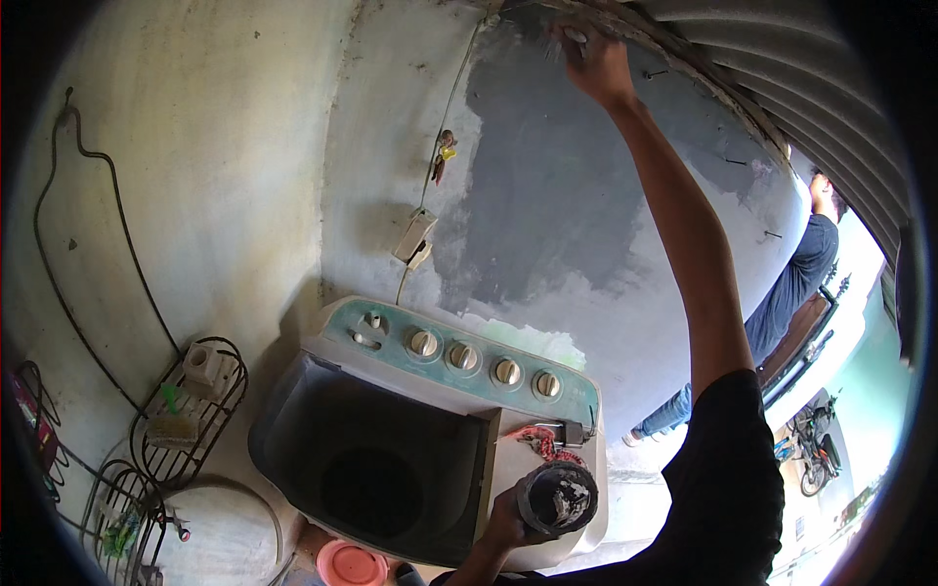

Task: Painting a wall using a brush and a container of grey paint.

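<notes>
My right arm stretches up the wall, and my right hand [598,66] is closed around what looks like a small paintbrush [575,35], partly hidden by the fingers and blurred. It is at the top of a dark grey painted patch [557,186] on the lighter wall, just under the roof edge. Down low, my left hand [506,523] grips a dark round paint pot [558,498] from its left side. Grey paint coats the pot's inside, with pale smears. The pot is over the right end of a twin-tub washing machine [459,396].
Nails [738,162] stick out of the wall. Left of the patch hang a cord and a white socket box [415,234]. Wire racks [191,415] hang at left, above a round pale lid [220,537] and a pink basin [352,564]. Another person [801,269] stands at right.
</notes>
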Demonstrator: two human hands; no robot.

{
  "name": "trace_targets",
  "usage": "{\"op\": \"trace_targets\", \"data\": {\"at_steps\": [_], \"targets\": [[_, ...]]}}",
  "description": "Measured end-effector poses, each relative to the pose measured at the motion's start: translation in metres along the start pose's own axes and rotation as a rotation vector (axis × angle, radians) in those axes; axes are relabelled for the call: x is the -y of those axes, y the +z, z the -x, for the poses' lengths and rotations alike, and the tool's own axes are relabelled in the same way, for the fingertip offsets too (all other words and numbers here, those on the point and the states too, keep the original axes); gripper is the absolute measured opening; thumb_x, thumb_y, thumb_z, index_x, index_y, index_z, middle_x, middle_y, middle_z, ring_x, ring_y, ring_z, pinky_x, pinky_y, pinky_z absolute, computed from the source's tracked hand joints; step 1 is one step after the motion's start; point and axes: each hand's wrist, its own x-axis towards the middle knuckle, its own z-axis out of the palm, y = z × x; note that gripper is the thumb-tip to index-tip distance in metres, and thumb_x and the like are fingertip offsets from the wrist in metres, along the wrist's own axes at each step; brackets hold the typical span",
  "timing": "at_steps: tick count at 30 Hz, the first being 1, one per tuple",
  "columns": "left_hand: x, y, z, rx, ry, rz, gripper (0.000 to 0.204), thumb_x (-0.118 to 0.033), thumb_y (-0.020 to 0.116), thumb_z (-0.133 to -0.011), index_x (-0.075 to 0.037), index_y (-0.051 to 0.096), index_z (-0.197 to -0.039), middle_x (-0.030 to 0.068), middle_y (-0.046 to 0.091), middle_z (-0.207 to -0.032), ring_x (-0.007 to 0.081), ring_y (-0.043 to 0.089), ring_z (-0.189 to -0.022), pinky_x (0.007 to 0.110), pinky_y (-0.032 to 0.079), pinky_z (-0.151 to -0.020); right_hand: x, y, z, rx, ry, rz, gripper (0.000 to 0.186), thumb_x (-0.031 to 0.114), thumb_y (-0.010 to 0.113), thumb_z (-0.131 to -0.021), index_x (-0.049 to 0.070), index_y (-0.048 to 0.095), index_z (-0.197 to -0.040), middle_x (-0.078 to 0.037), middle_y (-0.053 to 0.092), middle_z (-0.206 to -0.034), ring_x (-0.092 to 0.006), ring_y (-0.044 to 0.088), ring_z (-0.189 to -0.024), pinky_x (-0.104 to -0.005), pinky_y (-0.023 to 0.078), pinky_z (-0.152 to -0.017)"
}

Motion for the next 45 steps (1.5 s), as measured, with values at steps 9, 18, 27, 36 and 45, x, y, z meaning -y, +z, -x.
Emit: {"op": "trace_targets", "data": {"at_steps": [9, 18, 27, 36, 45], "targets": [[-0.001, -0.003, 0.001, 0.070, -0.061, -0.046, 0.097, -0.029, 0.097, -0.053, 0.000, 0.053, -0.134, 0.0136, 0.064, -0.127, 0.0215, 0.062, -0.117, 0.038, 0.047, -0.105, 0.030, 0.033, 0.089, 0.338, -0.401, 0.005, 0.043, -0.013, 0.063, -0.063, 0.009, 0.063, -0.100, -0.006, 0.071, -0.105, -0.0272, 0.070, -0.098, -0.0364, 0.060, -0.078], [-0.004, 0.000, -0.001, 0.062, -0.028, -0.120, 0.091, -0.034, 0.095, -0.056, -0.006, 0.056, -0.133, 0.0112, 0.066, -0.125, 0.0238, 0.064, -0.115, 0.035, 0.049, -0.102, 0.039, 0.004, 0.043, 0.049, -0.477, 0.046, 0.046, -0.006, 0.067, -0.064, 0.011, 0.059, -0.106, -0.005, 0.067, -0.106, -0.0274, 0.069, -0.094, -0.0370, 0.059, -0.076], [-0.007, -0.002, -0.003, 0.087, 0.009, -0.275, 0.090, -0.034, 0.095, -0.057, -0.007, 0.056, -0.133, 0.0110, 0.066, -0.125, 0.0234, 0.064, -0.115, 0.035, 0.050, -0.101, 0.086, 0.029, 0.102, 0.543, -0.271, -0.258, 0.030, -0.004, 0.065, -0.075, 0.010, 0.063, -0.101, -0.007, 0.071, -0.101, -0.0281, 0.071, -0.087, -0.0379, 0.058, -0.073], [0.000, -0.004, 0.000, 0.048, 0.046, -0.160, 0.090, -0.033, 0.095, -0.057, -0.006, 0.056, -0.133, 0.0113, 0.066, -0.124, 0.0236, 0.065, -0.114, 0.035, 0.050, -0.100, 0.024, 0.019, -0.019, 0.004, -0.302, 0.071, 0.030, -0.005, 0.063, -0.080, 0.012, 0.064, -0.105, -0.007, 0.072, -0.099, -0.0280, 0.072, -0.084, -0.0385, 0.059, -0.073], [-0.011, -0.001, 0.000, 0.065, -0.079, -0.089, 0.097, -0.032, 0.098, -0.054, -0.002, 0.053, -0.135, 0.0113, 0.066, -0.125, 0.0203, 0.064, -0.114, 0.036, 0.049, -0.103, 0.059, 0.057, 0.081, 0.430, -0.507, -0.022, 0.052, -0.011, 0.066, -0.058, 0.011, 0.060, -0.105, -0.007, 0.067, -0.111, -0.0292, 0.068, -0.099, -0.0382, 0.059, -0.080]]}}
